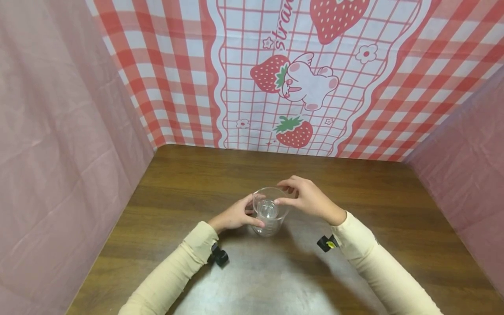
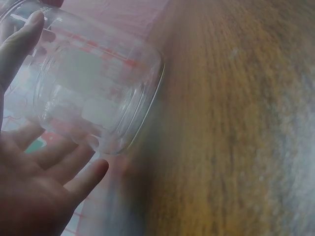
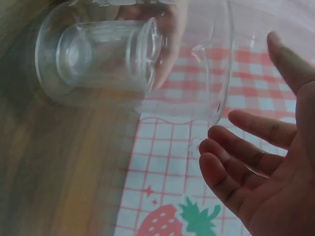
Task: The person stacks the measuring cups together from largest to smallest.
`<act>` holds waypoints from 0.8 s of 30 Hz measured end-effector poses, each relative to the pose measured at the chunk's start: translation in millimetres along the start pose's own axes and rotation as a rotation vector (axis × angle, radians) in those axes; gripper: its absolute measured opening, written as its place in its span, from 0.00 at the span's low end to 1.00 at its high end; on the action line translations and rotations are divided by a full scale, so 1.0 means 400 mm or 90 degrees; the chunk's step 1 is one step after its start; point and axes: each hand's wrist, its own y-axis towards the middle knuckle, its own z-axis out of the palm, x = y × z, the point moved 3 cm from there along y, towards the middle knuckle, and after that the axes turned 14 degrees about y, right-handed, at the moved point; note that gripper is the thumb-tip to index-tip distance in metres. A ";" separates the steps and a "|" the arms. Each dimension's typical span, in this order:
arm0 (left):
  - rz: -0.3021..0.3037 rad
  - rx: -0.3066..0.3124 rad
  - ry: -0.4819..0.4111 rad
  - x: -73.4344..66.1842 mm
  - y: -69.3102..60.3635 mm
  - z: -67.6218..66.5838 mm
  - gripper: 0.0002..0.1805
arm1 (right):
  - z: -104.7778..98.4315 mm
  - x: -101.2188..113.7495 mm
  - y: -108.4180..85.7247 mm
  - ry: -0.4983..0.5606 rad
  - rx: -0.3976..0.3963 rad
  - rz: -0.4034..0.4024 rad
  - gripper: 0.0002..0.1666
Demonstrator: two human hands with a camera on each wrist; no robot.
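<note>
A clear glass beaker point(image 1: 275, 225) with printed marks is at the middle of the table, a smaller clear glass jar point(image 3: 106, 54) inside it. My left hand point(image 1: 235, 214) holds the beaker from the left. In the left wrist view, its thumb and fingers lie on opposite sides of the glass. Beside the rim on the right is my right hand point(image 1: 309, 197), fingers spread and slightly bent, thumb apart from them. The right wrist view shows its fingertips point(image 3: 214, 167) close to the rim; whether they touch it I cannot tell. Nor is it plain whether the beaker's base touches the table.
The brown wooden table point(image 1: 189, 175) spreads around both hands. Behind it hangs a red-and-white checked cloth point(image 1: 177, 78) printed with strawberries. Pink curtains point(image 1: 71, 153) border the left and right sides. A black wrist camera point(image 1: 218, 256) sits on each cream sleeve.
</note>
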 end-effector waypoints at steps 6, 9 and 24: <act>-0.001 -0.004 -0.001 0.003 0.001 0.004 0.46 | -0.001 -0.042 -0.036 0.043 -0.008 0.029 0.36; -0.003 -0.011 -0.003 0.001 -0.001 0.001 0.45 | 0.005 -0.061 -0.050 0.059 -0.006 0.031 0.41; -0.007 -0.019 0.002 -0.004 -0.006 0.001 0.46 | 0.116 -0.135 -0.098 0.189 -0.007 0.087 0.47</act>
